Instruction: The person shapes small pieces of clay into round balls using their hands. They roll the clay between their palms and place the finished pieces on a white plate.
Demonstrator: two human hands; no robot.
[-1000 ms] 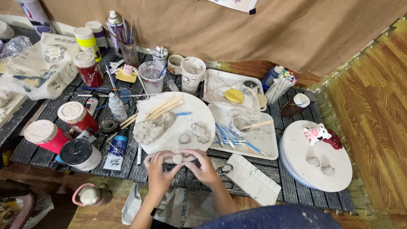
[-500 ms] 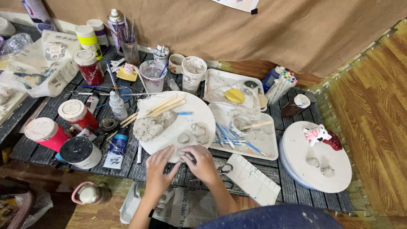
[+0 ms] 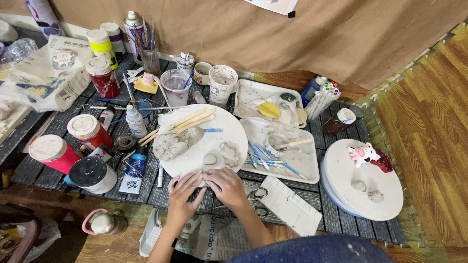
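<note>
My left hand (image 3: 183,197) and my right hand (image 3: 226,187) lie side by side at the near edge of a round white board (image 3: 229,129), fingertips touching. They press on a small pale clay piece that the fingers almost wholly hide. On the board, just beyond my fingers, lie a small clay oval (image 3: 210,159) and a lumpy flower-like clay shape (image 3: 228,153). A larger grey clay lump (image 3: 170,144) and wooden sticks (image 3: 191,120) sit on the board's left part.
Paint jars (image 3: 87,130) and tubes crowd the left. A white tray (image 3: 292,160) with blue tools and a white palette (image 3: 291,205) lie to the right. Further right is a round turntable (image 3: 370,182) with a small cow figure (image 3: 361,154). Cups (image 3: 223,84) and brushes stand behind.
My hands have come down from a raised hold onto the board's near edge. The clay piece seen between my fingers before is now covered by them.
</note>
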